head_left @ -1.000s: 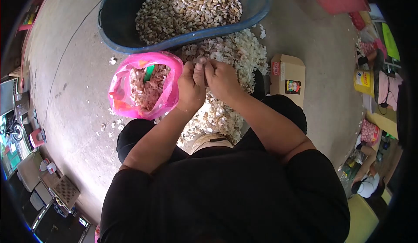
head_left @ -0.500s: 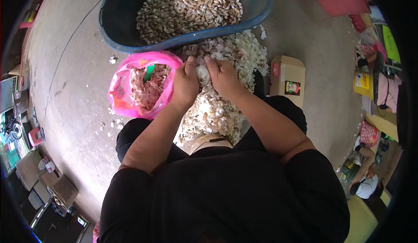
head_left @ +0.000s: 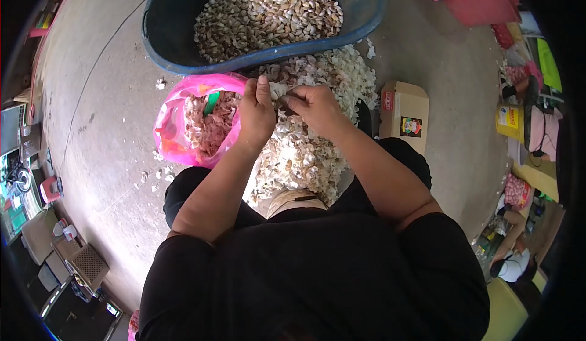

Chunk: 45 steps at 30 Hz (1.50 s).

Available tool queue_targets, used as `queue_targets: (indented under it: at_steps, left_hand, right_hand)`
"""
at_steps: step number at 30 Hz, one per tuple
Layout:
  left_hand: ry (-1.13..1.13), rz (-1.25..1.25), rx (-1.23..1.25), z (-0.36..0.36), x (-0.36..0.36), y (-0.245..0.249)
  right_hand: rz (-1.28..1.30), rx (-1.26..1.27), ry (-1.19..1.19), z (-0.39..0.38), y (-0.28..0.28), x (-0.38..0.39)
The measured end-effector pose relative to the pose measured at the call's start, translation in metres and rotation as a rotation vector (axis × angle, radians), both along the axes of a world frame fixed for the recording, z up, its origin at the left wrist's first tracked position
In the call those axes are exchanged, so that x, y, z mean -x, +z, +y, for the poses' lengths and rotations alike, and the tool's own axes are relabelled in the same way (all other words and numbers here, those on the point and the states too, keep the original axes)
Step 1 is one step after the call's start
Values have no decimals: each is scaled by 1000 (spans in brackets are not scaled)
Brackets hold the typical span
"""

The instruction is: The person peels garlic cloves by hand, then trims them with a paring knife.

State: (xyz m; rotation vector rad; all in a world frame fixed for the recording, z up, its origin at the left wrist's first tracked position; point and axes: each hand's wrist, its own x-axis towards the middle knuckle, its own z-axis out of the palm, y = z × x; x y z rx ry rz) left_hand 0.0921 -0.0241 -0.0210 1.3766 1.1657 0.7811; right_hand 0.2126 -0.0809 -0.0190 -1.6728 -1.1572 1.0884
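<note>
My left hand [head_left: 259, 115] is closed, thumb up, around a white garlic bulb [head_left: 278, 90] that is mostly hidden by the fingers. Against its right side, my right hand [head_left: 317, 108] pinches with thumb and forefinger at the papery skin. Both hands are above a heap of garlic skins [head_left: 296, 158] between my knees. Just left of my left hand stands a pink plastic bag [head_left: 171, 116] holding reddish skins and a green piece [head_left: 212, 102]. Beyond the hands, a dark blue tub [head_left: 268, 55] holds many loose garlic cloves [head_left: 274, 11].
A cardboard box [head_left: 405, 112] lies right of the heap. At far right are a yellow bucket [head_left: 508, 118], net bags [head_left: 516, 191] and a person in white [head_left: 514, 266]. A brown crate [head_left: 90, 266] stands at lower left. A thin cable [head_left: 97, 57] crosses the floor.
My right hand has turned, its fingers now bent inward in a pinch instead of the thumb lying along the bulb. My left hand stays almost in place. The view has shifted slightly.
</note>
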Motion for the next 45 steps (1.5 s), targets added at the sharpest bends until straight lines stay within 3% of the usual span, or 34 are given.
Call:
queue_targets:
  at_steps: [3, 8, 14, 17, 21, 23, 26, 29, 33, 36, 39, 42, 44, 45]
  left_hand:
    - [-41, 93, -29, -2, 1, 3]
    - [-47, 105, -70, -6, -1, 5]
    - [-3, 69, 54, -8, -3, -4]
    - [17, -183, 587, -4, 0, 8]
    - [-15, -93, 477, 2, 5, -6]
    - [-32, 34, 281, 1, 6, -22]
    - [-38, 282, 68, -4, 2, -6]
    - [-98, 187, 166, -8, -1, 17]
    - [-73, 44, 399, -2, 1, 11]
    - [-48, -70, 411, 3, 7, -18]
    - [-64, -95, 477, 2, 7, -13]
    - [-61, -96, 623, 3, 5, 5]
    - [-76, -69, 685, 5, 6, 9]
    - [-72, -47, 599, 5, 5, 8]
  right_hand:
    - [48, 16, 27, 0, -2, -5]
    - [-162, 10, 25, -1, 6, -5]
    - [-442, 24, -63, 0, 0, -10]
    - [-372, 12, -173, 1, -10, -14]
    - [-56, -1, -107, 3, 18, -6]
    - [-86, -63, -81, 1, 9, -5]
    - [-228, -116, -24, 0, 8, -6]
    - [-352, -80, -25, 2, 6, -9]
    - [-539, 68, -88, 2, -13, -16]
    - [-137, -43, -184, 3, -6, -11]
    - [-34, -34, 30, 4, -4, -12]
    - [-343, 27, -150, 4, -7, -11]
    - [-153, 26, -122, 5, 4, -11]
    - [-58, 24, -105, 5, 9, -11]
